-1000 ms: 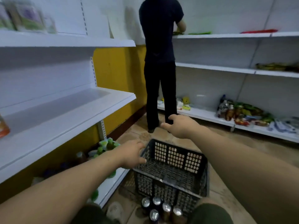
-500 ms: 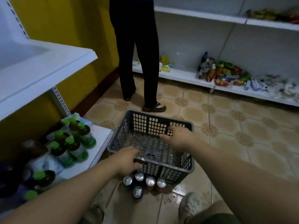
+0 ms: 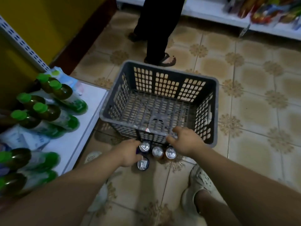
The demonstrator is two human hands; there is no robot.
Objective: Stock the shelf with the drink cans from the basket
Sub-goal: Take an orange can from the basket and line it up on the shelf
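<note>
Four cans [image 3: 157,151] show, standing upright on the floor [image 3: 254,111], not in the basket [image 3: 215,101]. They sit just near of its near wall. Three make a row and the fourth is nearer, on the left. They stand packed close, some seemingly touching.

The left hand [image 3: 128,152] is down at the left end of the row. Its fingers [image 3: 134,143] and thumb curl round the purple side of the left can [image 3: 144,146] and seem to grip it, though the hand hides part of the contact. The right hand [image 3: 185,141] hovers over the right end of the row and the basket's near rim, its fingers loosely bent and spread, holding nothing.

The cans are probably full, so each should feel fairly heavy for its bulk. They are stiff along their height but thin-walled, with smooth sides that could slip. A drop would likely dent one. The best hold is round the side, with thumb and fingers on opposite sides. Since they stand so close, the outer cans give the fingers the most room.

The basket is grey plastic lattice and looks empty. The low white shelf [image 3: 91,101] is on the left, with green-capped bottles [image 3: 48,111] lying on it. A light shoe [image 3: 200,181] is near right. Another person's legs [image 3: 156,30] stand just beyond the basket.
</note>
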